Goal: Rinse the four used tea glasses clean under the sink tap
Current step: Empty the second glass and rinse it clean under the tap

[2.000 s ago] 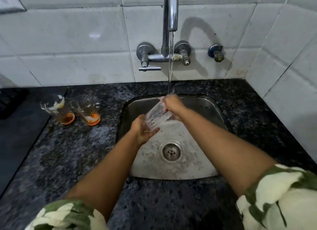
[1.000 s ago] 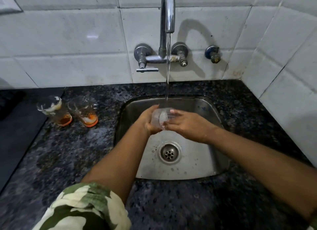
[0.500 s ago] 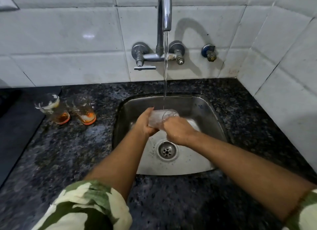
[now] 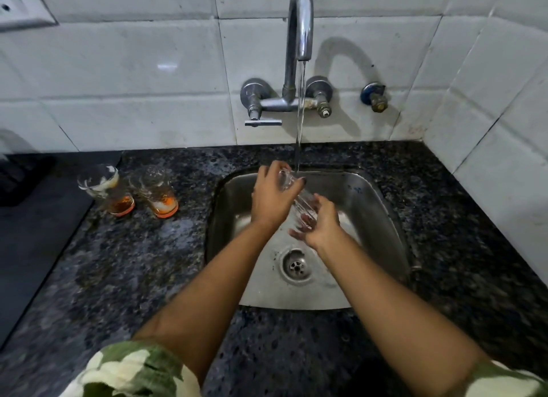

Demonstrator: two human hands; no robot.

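Observation:
A clear tea glass (image 4: 300,195) is held tilted over the steel sink (image 4: 373,201), its far end under the stream running from the tap (image 4: 300,26). My left hand (image 4: 271,199) wraps its upper part. Its lower part rests in my right hand (image 4: 320,223), whose fingers curl under it. Two used glasses stand on the counter left of the sink: one with foam on its wall and brown tea dregs (image 4: 103,189), one with orange dregs (image 4: 155,193). No other glass is in view.
Black speckled granite counter (image 4: 133,263) surrounds the sink. A dark flat surface (image 4: 32,233) lies at the far left. White tiled walls close the back and right. A tap lever (image 4: 263,122) and a small blue valve (image 4: 374,96) sit on the back wall. The drain (image 4: 296,264) is open.
The glass has turned from lying sideways to tilted with one end under the stream. My left hand rose to its upper end; my right hand dropped to its lower end.

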